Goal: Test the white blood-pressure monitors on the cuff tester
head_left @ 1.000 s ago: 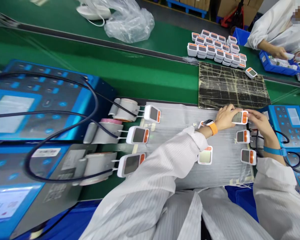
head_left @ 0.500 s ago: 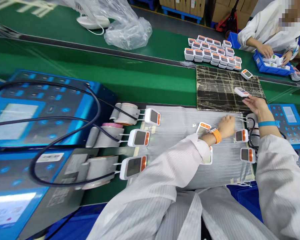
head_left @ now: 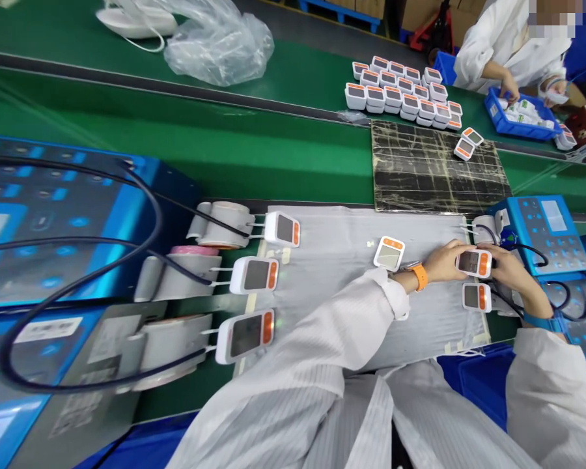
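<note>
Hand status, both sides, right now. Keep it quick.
Left hand: closed on the left end of the white-and-orange device.
Right hand: closed on the same device's right end.

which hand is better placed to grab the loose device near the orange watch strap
Left, likely: the left hand is nearer the loose device; the right hand is beyond the held device.

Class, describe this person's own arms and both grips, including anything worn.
Both arms wear white, finely striped sleeves with gathered cuffs. The left grip and right grip are ungloved hands. An orange watch strap circles the left wrist; a blue band circles the right.
</note>
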Demonstrator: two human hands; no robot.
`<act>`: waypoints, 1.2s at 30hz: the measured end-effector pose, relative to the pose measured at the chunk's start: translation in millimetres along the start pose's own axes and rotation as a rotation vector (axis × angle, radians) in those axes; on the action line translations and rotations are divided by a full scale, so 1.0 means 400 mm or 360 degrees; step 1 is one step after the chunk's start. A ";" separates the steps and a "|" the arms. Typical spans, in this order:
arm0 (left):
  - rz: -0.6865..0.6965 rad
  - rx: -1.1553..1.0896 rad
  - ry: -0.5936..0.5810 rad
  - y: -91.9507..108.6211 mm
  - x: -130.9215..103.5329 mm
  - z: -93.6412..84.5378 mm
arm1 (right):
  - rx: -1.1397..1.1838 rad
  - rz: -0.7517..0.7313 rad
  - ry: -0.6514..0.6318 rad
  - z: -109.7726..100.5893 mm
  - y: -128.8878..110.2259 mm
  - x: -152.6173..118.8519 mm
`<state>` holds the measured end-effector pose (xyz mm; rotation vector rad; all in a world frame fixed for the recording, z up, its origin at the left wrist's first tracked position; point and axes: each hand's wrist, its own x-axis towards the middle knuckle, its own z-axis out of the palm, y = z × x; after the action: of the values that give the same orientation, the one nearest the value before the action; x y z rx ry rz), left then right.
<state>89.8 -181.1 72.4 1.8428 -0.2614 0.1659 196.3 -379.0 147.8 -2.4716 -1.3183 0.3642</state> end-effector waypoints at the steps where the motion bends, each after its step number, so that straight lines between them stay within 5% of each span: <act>1: -0.0002 -0.0034 0.0026 0.002 0.001 0.007 | -0.0047 -0.0021 0.0061 0.014 0.009 -0.007; 9: -0.0081 0.0145 -0.0027 0.064 -0.003 -0.007 | -0.0223 0.0009 0.0229 0.067 0.060 -0.011; 13: -0.0027 0.0324 0.0000 0.069 -0.018 -0.058 | -0.0120 0.0095 0.0246 0.050 0.017 0.006; 17: 0.0056 0.0298 0.0081 0.044 -0.027 -0.110 | 0.0449 0.0333 0.0464 0.019 -0.065 0.018; 19: 0.0132 0.0239 0.0152 0.032 -0.026 -0.130 | 0.0784 0.0523 0.0342 0.000 -0.106 0.034; 22: 0.0137 0.0242 0.0205 0.030 -0.023 -0.161 | 0.1111 0.0697 -0.0102 -0.030 -0.141 0.095; 24: -0.0055 0.0395 0.0296 0.044 -0.027 -0.186 | 0.1294 0.0945 -0.0151 -0.050 -0.139 0.163; 27: -0.0543 0.0901 0.0454 0.083 -0.050 -0.226 | 0.1490 0.1323 0.0096 -0.079 -0.111 0.288; 32: -0.1351 0.1495 0.0197 0.138 -0.111 -0.266 | 0.1827 0.1369 0.0531 -0.113 -0.085 0.448; 34: -0.1508 0.1399 0.0091 0.145 -0.131 -0.273 | 0.1856 0.1406 0.0637 -0.116 -0.092 0.472; 36: -0.1412 0.1295 0.0038 0.149 -0.142 -0.277 | 0.1726 0.1368 0.0651 -0.112 -0.108 0.470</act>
<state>21.4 -85.5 145.1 2.5680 0.7540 -0.3796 281.9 -206.1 191.6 -1.8105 0.2023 0.5243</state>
